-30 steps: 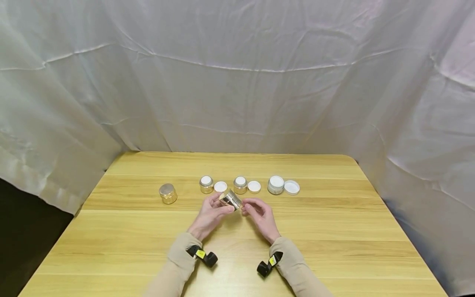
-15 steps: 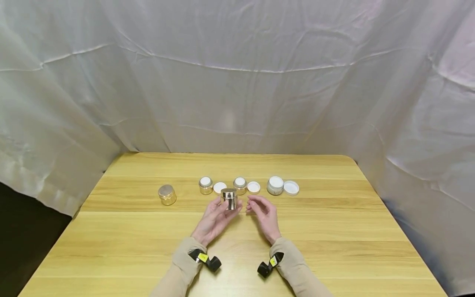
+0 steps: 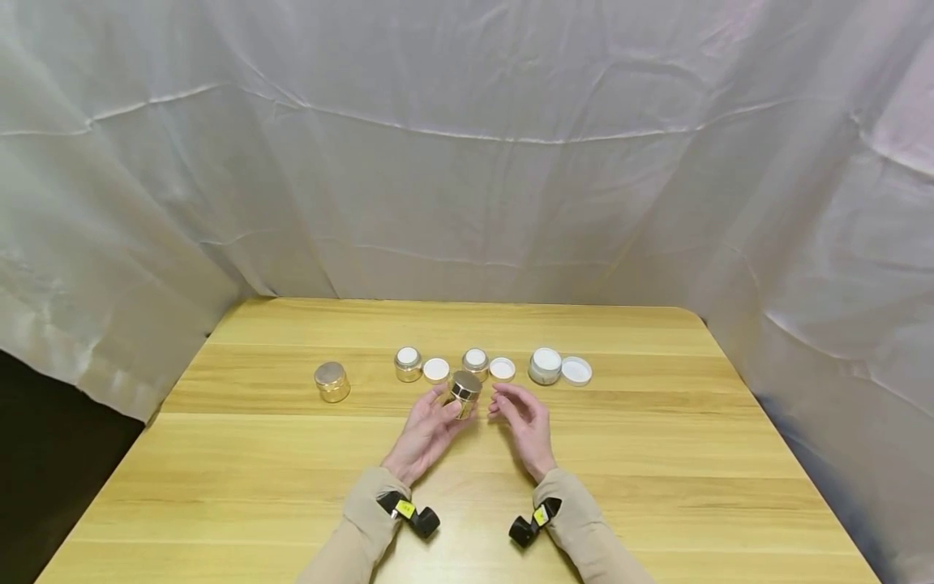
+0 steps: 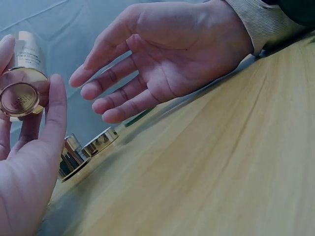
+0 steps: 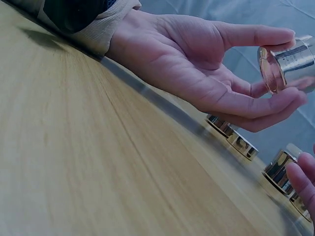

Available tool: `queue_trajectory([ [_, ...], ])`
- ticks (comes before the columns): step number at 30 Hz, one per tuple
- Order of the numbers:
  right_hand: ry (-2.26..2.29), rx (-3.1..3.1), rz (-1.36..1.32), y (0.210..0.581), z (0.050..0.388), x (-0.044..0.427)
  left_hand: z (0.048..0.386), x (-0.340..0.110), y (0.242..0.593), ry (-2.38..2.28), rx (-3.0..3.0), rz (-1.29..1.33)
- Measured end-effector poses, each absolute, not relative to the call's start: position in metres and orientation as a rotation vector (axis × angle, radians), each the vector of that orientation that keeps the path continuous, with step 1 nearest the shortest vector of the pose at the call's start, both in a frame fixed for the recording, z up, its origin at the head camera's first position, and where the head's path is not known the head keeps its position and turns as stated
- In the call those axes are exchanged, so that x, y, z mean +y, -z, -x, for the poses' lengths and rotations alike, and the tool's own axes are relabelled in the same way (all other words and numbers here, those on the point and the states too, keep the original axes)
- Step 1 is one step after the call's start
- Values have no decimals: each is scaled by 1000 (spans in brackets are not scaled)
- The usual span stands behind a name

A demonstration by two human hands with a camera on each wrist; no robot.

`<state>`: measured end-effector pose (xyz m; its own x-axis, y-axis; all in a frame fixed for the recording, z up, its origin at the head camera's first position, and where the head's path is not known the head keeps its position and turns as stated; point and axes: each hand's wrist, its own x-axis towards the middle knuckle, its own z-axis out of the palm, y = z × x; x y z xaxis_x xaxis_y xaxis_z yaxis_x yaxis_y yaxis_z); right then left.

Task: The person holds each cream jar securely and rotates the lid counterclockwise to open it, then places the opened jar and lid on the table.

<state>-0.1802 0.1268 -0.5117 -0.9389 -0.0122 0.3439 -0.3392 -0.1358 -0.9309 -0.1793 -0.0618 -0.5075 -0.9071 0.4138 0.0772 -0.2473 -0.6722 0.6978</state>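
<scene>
My left hand (image 3: 426,434) holds a gold, mirror-like cosmetic jar (image 3: 464,395) between thumb and fingers, its lid on and slightly tilted. The round base of this jar (image 4: 19,99) faces the camera in the left wrist view. Just right of it, apart from the jar, my right hand (image 3: 527,430) is raised with loosely bent fingers and nothing in them. In the right wrist view, the left hand (image 5: 197,69) grips the jar (image 5: 290,64) at the upper right, and only some right fingers (image 5: 302,179) show at the edge.
Behind the hands stand uncovered jars (image 3: 408,367), (image 3: 475,362) and a paler jar (image 3: 545,369), white on top. Beside each lies a lid (image 3: 436,371), (image 3: 502,369), (image 3: 576,371). A lidded gold jar (image 3: 332,384) stands at left on the wooden table (image 3: 255,487).
The left hand has turned the jar from lying tilted sideways to nearly upright, moving slightly right. The right hand, earlier close by the jar, is now a little farther right, apart from it.
</scene>
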Motion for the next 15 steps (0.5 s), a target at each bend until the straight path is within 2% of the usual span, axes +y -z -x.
queue_trajectory([
  [15,-2083,-1873,-436,512,178,126,179,-57,513,-2533,1094,-339],
])
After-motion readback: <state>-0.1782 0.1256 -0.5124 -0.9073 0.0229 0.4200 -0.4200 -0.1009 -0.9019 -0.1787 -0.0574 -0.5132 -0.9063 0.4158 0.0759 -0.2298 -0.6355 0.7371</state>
